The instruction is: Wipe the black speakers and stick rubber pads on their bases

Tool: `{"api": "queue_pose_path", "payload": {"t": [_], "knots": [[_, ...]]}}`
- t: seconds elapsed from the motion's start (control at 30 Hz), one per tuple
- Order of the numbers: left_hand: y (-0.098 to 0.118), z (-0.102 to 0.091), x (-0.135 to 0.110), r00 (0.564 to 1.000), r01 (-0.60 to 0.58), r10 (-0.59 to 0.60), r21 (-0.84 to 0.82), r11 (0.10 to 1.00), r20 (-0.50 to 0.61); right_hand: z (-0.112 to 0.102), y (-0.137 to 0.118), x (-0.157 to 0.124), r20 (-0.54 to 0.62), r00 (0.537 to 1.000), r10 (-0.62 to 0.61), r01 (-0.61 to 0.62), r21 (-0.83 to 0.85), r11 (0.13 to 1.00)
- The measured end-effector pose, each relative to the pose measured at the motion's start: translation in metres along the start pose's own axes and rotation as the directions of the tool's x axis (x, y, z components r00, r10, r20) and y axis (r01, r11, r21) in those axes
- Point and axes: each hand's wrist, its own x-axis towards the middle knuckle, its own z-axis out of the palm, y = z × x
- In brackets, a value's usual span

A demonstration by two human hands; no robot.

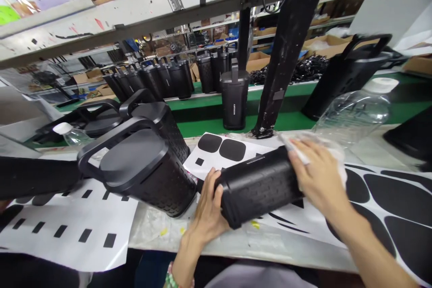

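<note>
A black perforated speaker (259,184) lies on its side on the bench in front of me. My left hand (209,207) cups its near end, fingers curled against the casing. Over its far end rests my right hand (319,175), with a white cloth or clear wrap (303,150) pressed under the fingers. To the left, another black speaker with a carry handle (141,166) leans tilted beside it.
White sheets of black stickers (67,229) cover the bench, with larger black pads (388,198) at right. A clear plastic bottle (354,114) lies behind my right hand. A black post (286,54) and an upright speaker (234,99) stand on the green conveyor, several more behind.
</note>
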Motion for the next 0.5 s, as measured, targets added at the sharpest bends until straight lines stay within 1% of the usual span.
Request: {"api": "queue_pose_path", "payload": {"t": [0.03,0.07,0.1,0.13,0.17,0.2,0.23,0.27,0.3,0.33,0.37,0.4,0.43,0.47,0.5], "knots": [[0.0,-0.003,0.0,0.999,-0.042,0.042,-0.003,0.999,0.017,-0.004,0.015,0.0,-0.013,1.0,0.014,-0.014,0.015,1.0],[0.002,-0.007,-0.001,0.999,-0.014,0.017,-0.043,0.999,0.051,-0.007,0.026,-0.003,-0.029,0.999,0.021,-0.02,0.034,0.999],[0.005,-0.009,-0.002,0.993,0.08,-0.069,-0.117,0.99,0.097,-0.011,0.031,-0.009,-0.042,0.999,0.021,-0.019,0.056,0.998],[0.008,-0.011,-0.004,0.97,0.218,-0.189,-0.206,0.954,0.152,-0.015,0.033,-0.016,-0.056,0.998,0.019,-0.015,0.067,0.998],[0.012,-0.012,-0.006,0.924,0.37,-0.318,-0.287,0.884,0.213,-0.018,0.032,-0.024,-0.075,0.997,0.018,-0.014,0.056,0.998],[0.017,-0.013,-0.008,0.86,0.506,-0.431,-0.343,0.791,0.274,-0.02,0.029,-0.032,-0.09,0.996,0.022,-0.019,0.031,0.999],[0.022,-0.012,-0.009,0.793,0.608,-0.513,-0.369,0.703,0.329,-0.022,0.022,-0.04,-0.1,0.995,0.028,-0.029,-0.01,1.0],[0.026,-0.01,-0.01,0.743,0.669,-0.559,-0.372,0.644,0.369,-0.023,0.014,-0.046,-0.107,0.994,0.03,-0.036,-0.057,0.998],[0.029,-0.008,-0.011,0.714,0.699,-0.578,-0.362,0.617,0.395,-0.023,0.002,-0.05,-0.104,0.994,0.027,-0.037,-0.093,0.995],[0.031,-0.006,-0.012,0.711,0.702,-0.576,-0.352,0.619,0.403,-0.023,-0.013,-0.054,-0.092,0.996,0.008,-0.018,-0.107,0.994],[0.032,-0.003,-0.014,0.72,0.691,-0.567,-0.346,0.634,0.4,-0.022,-0.031,-0.057,-0.072,0.997,-0.037,0.03,-0.094,0.995],[0.032,-0.001,-0.016,0.737,0.672,-0.551,-0.341,0.657,0.391,-0.021,-0.051,-0.059,-0.038,0.994,-0.106,0.104,-0.053,0.993],[0.031,0.001,-0.019,0.754,0.651,-0.533,-0.33,0.684,0.385,-0.021,-0.072,-0.061,-0.001,0.98,-0.198,0.198,0.004,0.98],[0.03,0.003,-0.022,0.766,0.633,-0.518,-0.312,0.708,0.38,-0.02,-0.092,-0.062,0.023,0.954,-0.3,0.297,0.076,0.952],[0.029,0.004,-0.024,0.775,0.62,-0.51,-0.289,0.729,0.374,-0.018,-0.108,-0.063,0.068,0.926,-0.372,0.361,0.139,0.922]]}}
